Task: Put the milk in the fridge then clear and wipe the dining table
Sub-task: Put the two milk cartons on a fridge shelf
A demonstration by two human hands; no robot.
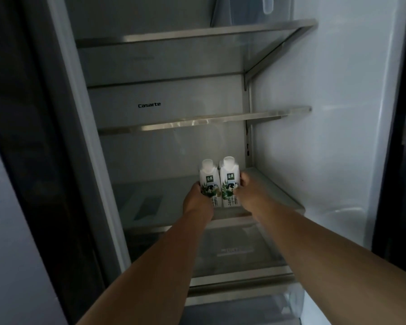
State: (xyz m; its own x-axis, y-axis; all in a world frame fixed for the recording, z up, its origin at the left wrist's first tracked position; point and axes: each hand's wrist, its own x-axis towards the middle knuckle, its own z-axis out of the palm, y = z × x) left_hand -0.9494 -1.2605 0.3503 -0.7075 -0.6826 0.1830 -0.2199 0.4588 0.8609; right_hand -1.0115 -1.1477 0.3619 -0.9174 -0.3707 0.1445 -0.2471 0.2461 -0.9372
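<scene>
Fingers (pixel 243 181) of the right hand (pixel 246 195) are curled round the right milk carton (pixel 230 181), and the left hand (pixel 197 198) is wrapped round the lower part of the left milk carton (pixel 208 184); both cartons are held firmly. The two cartons are kept upright and touching side by side, caps up, over the glass shelf (pixel 150 198) inside the open fridge (pixel 314 113), toward its right half and near the front edge. Whether their bases already rest on the glass cannot be told, since the hands hide them.

The step is judged to be the setting-down. It is best done by lowering both cartons together until the bases sit flat, then pushing them a little back from the front edge so that nothing overhangs. The grip should be released only once the weight is taken by the shelf, one hand after the other, so that a carton is not tipped against its neighbour.

Room is ample: the left half of the shelf is bare, and free height is left under the shelf above (pixel 197 121). The right side wall and the shelf's right edge lie near the right hand, so the knuckles should be drawn straight back toward the opening. The front trim of the shelf is to be cleared on withdrawal.
</scene>
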